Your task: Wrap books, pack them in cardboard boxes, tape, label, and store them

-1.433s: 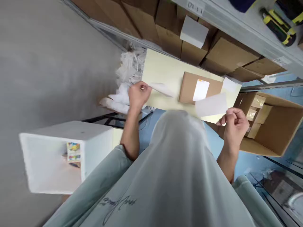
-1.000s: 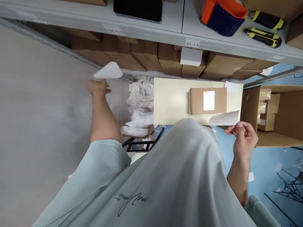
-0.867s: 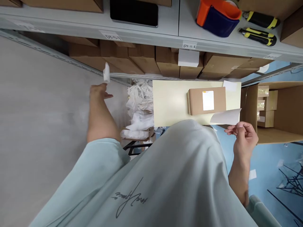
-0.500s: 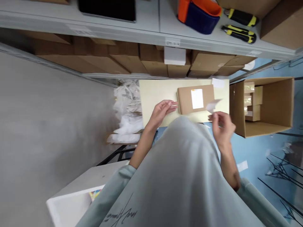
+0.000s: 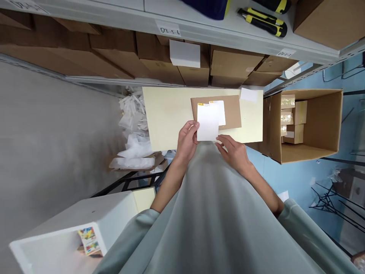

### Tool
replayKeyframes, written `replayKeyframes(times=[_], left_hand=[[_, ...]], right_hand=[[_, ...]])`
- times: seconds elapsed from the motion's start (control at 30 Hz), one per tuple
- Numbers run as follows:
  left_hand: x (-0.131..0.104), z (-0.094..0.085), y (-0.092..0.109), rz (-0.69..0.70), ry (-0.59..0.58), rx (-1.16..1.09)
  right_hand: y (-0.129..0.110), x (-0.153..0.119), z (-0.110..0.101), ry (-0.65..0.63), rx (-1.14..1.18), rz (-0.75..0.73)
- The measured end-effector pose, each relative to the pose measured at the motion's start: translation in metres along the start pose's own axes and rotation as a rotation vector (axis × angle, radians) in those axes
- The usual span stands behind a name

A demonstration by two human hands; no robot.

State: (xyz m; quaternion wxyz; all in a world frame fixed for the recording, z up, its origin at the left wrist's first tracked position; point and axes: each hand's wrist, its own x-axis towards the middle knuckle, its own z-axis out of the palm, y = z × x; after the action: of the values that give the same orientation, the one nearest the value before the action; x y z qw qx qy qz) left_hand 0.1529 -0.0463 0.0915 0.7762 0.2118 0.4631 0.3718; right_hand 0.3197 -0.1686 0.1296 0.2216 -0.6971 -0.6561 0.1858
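White label sheet (image 5: 208, 123): held up in front of the flat brown box (image 5: 232, 110), printed orange mark at its top left corner. In view, it partly overlaps the white label (image 5: 222, 116) on that box.

Left hand (image 5: 187, 141): thumb and fingers closed on the sheet's left edge. Right hand (image 5: 234, 155): at the sheet's lower right corner, thumb and forefinger a narrow gap apart; cannot tell whether they pinch it.

Flat brown box lies on the cream tabletop (image 5: 168, 118), right of its middle; a white slip (image 5: 248, 94) lies near the box's upper right corner.

Right of tabletop: open carton (image 5: 322, 129) with small taped boxes (image 5: 299, 113) inside. Left: heap of clear and white plastic (image 5: 135, 142). Lower left: white bin (image 5: 114, 209) containing a colourful printed packet (image 5: 89, 239).

Beyond the tabletop: row of brown cartons (image 5: 159, 68) under a grey shelf (image 5: 114, 13), which bears a yellow-and-black cutter (image 5: 265, 23).
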Motion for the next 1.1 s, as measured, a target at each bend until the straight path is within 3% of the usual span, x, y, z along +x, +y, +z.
replayKeyframes(times=[0.2, 0.37, 0.6, 0.8, 0.97, 1.1], left_hand=[[0.0, 0.012, -0.016, 0.031, -0.004, 0.218], [-0.003, 0.027, -0.026, 0.027, -0.051, 0.28], [0.006, 0.043, -0.037, 0.03, -0.03, 0.283], [0.01, 0.055, -0.044, 0.04, -0.052, 0.36], [0.009, 0.059, -0.049, 0.067, -0.077, 0.382], [0.016, 0.057, -0.056, 0.125, -0.011, 0.337]], right_hand=[[0.033, 0.012, -0.011, 0.054, 0.364, 0.375], [0.069, 0.036, -0.009, 0.05, 0.654, 0.546], [0.099, 0.052, 0.001, -0.013, 0.7, 0.524], [0.107, 0.066, 0.003, -0.012, 0.605, 0.507], [0.111, 0.064, 0.002, -0.05, 0.658, 0.516], [0.112, 0.061, 0.0, -0.045, 0.659, 0.444]])
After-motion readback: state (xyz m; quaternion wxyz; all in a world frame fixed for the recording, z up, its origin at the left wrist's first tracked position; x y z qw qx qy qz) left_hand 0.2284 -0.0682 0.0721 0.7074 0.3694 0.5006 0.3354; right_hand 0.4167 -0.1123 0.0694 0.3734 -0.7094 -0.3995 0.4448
